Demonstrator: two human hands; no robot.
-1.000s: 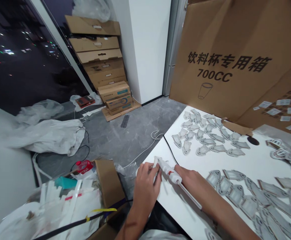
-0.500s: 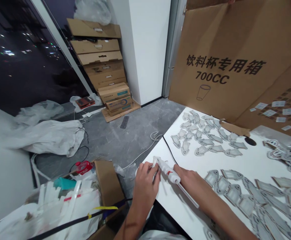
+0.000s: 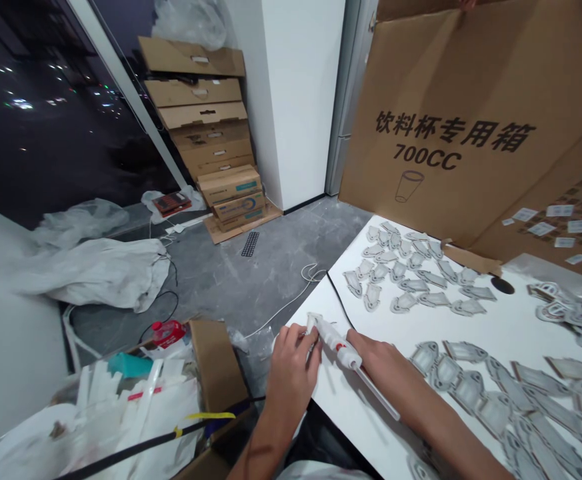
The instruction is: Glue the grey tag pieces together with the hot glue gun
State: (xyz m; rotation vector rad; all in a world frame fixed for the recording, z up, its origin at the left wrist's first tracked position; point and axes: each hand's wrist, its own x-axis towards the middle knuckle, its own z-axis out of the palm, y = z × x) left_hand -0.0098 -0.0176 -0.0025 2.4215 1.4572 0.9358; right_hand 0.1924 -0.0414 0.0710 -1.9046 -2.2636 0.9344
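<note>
My right hand [image 3: 373,357] is wrapped around a white hot glue gun [image 3: 339,348], whose glue stick [image 3: 378,393] juts out at the back. The gun's nozzle points away from me and meets a small pale flat piece [image 3: 312,320] near the table's left edge. The fingers of my left hand [image 3: 291,360] pinch this piece, hiding part of it. Similar grey-white shaped pieces [image 3: 378,272] are spread over the far part of the white table [image 3: 371,333]. More of them [image 3: 493,410], larger in view, lie to the right of my right forearm.
A big cardboard box [image 3: 435,80] stands behind the table. Left of the table, an open carton [image 3: 218,367] holds plastic waste and a red bottle [image 3: 167,332]. A black cord [image 3: 339,300] crosses the table edge. Stacked cartons [image 3: 231,187] stand by the pillar.
</note>
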